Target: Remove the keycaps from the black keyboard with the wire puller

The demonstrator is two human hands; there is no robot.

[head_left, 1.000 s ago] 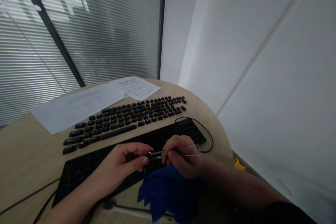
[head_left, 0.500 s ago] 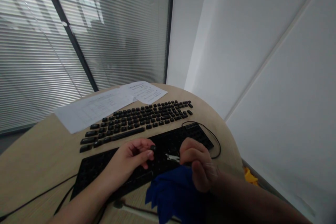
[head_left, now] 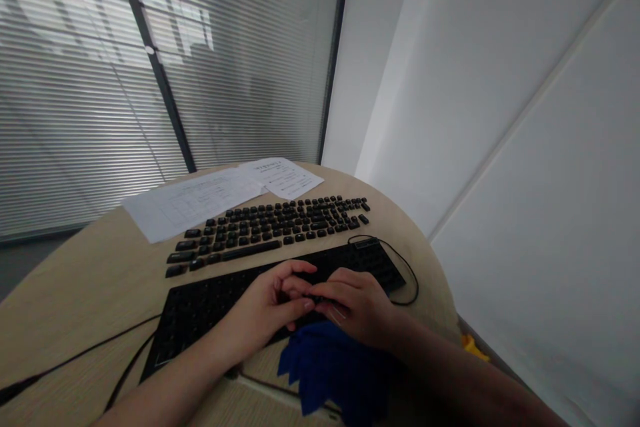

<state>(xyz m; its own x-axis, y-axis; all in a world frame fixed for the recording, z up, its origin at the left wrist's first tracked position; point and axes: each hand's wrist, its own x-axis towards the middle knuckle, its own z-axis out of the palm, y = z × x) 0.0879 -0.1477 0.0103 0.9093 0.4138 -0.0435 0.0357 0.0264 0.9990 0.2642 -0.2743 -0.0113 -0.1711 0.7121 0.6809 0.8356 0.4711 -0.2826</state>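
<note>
My left hand [head_left: 273,300] is closed in a pinch over the keyboard base, its fingertips on a small black keycap [head_left: 316,298]. The keycap is mostly hidden between the two hands. My right hand [head_left: 357,303] meets the left one there, fingers curled and touching the same spot. A thin, pale metal tool [head_left: 339,312] shows in part under the right fingers; its kind is not clear. Below both hands lies the black keyboard base [head_left: 210,303], stripped of many caps. A blue cloth [head_left: 333,367] with a zigzag edge lies under my right hand.
Several loose black keycaps [head_left: 257,227] are laid out in rows behind the keyboard. Printed papers [head_left: 200,197] rest farther back on the round wooden table [head_left: 75,273]. A black cable [head_left: 407,267] loops at the right. A thin brush-like stick [head_left: 270,390] lies in front.
My right hand has moved left to meet the left hand at the keycap. The pale tool, plainly visible before, is now mostly covered. The view has shifted slightly.
</note>
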